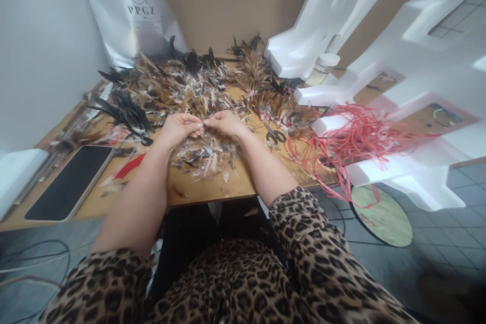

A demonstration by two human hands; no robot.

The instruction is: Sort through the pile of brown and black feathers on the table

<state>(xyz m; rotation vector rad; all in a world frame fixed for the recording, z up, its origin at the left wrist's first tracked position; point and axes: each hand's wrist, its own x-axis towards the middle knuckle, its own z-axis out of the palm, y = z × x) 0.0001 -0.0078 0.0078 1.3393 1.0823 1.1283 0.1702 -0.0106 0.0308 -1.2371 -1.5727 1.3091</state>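
Note:
My left hand (183,127) and my right hand (224,124) meet over the middle of the wooden table, fingertips pinched together and nearly touching. Whatever lies between them is too small to make out; it may be part of a feather. Below and in front of the hands lie loose pale and brown feathers (212,157). Behind them spreads a large heap of brown, white and black feathers (163,81). To the left is a bunch of black feathers (127,114). Black-handled scissors (276,134) rest to the right of my right hand.
A phone (70,182) lies at the table's left, near a red strip (129,166). Tangled pink-red ribbon (360,131) covers white foam pieces (402,174) on the right. A white-lidded jar (322,68) stands behind. At the back are a silver bag (140,35) and brown cardboard (231,5).

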